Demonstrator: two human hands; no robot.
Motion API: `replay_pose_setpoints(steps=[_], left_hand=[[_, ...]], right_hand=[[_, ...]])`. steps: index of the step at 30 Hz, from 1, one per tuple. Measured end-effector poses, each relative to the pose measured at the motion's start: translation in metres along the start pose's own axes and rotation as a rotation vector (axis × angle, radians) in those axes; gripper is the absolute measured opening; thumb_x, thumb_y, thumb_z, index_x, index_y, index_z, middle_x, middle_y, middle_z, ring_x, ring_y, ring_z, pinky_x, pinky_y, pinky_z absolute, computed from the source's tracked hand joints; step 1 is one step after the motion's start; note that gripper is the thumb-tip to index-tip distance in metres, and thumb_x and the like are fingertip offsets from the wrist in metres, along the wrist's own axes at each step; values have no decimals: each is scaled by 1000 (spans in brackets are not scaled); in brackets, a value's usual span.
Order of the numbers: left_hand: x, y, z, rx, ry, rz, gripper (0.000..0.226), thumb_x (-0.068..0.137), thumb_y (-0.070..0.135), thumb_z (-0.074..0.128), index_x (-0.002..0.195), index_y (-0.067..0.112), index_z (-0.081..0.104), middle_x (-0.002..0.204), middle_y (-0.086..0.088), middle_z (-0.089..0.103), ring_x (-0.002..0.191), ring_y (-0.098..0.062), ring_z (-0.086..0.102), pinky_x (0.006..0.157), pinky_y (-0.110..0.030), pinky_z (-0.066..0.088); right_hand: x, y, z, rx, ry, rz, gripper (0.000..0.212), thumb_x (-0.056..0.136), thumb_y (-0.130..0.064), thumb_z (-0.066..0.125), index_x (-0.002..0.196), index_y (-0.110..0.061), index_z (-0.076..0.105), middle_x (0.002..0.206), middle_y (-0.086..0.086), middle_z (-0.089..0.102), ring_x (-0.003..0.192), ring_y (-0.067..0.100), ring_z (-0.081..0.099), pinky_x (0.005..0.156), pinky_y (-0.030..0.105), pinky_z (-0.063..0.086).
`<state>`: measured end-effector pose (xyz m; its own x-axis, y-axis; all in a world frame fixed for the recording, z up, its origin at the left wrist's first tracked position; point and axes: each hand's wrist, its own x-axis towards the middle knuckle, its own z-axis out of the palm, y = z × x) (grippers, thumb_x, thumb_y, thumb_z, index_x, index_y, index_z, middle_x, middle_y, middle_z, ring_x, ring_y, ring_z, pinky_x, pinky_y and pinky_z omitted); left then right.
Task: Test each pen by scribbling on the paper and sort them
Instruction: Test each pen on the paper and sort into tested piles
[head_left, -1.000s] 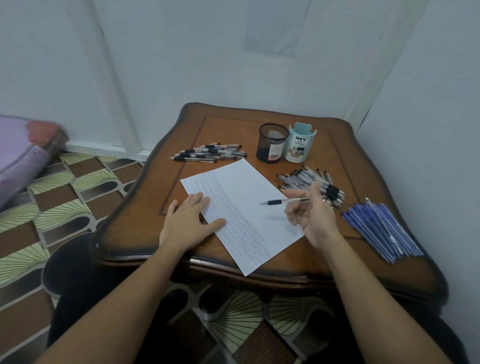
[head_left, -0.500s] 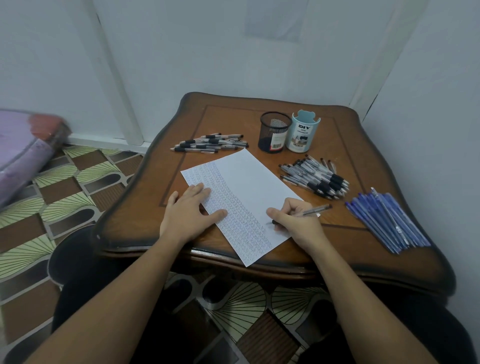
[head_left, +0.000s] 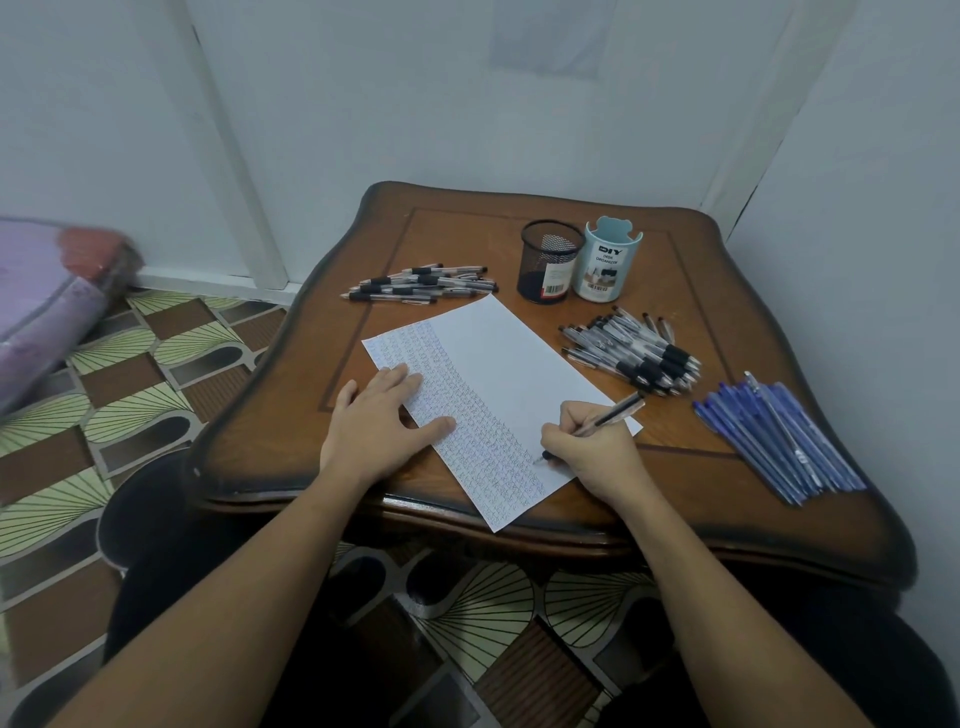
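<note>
your right hand (head_left: 592, 452) pinched the clear black-grip pen (head_left: 609, 415), tip on the white paper sheet (head_left: 498, 364), barrel slanting up-right. left hand (head_left: 379, 421) pressed flat.

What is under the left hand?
The left hand lies flat on the paper's scribbled edge and the table. What the palm covers cannot be seen.
</note>
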<state>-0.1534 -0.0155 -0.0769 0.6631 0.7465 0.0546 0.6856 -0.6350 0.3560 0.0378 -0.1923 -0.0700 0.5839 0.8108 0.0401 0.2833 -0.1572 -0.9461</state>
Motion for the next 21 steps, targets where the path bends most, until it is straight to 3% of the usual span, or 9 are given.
replay_pose_setpoints(steps=[3,7,16,21], left_hand=[[0,0,0,-1,2,3,80,82,78,41,148,33,37,160,9,23,147,-9,17,119,-43,0],[1,0,0,3,-2,-1,81,81,79,40,148,33,36,160,10,23,147,-9,16,119,-43,-1],[-1,1,-1,-16,-1,-2,80,82,77,42,148,33,37,160,9,23,147,-9,16,119,-43,-1],[-1,0,-2,-30,3,-1,80,82,77,43,148,32,37,160,9,23,147,-9,16,119,-42,-1]], right_hand=[[0,0,-1,9,-15,11,51,80,-2,64,43,-25,36,48,-13,31,46,6,38,58,33,37],[0,0,-3,38,0,8,48,83,1,65,49,-19,37,49,-6,35,47,9,53,59,31,45],[0,2,-1,28,14,-29,45,77,-12,65,46,-25,36,48,-13,33,47,4,42,60,35,41],[0,4,-1,40,7,-22,47,79,-7,65,46,-25,35,49,-13,32,47,4,44,61,34,43]])
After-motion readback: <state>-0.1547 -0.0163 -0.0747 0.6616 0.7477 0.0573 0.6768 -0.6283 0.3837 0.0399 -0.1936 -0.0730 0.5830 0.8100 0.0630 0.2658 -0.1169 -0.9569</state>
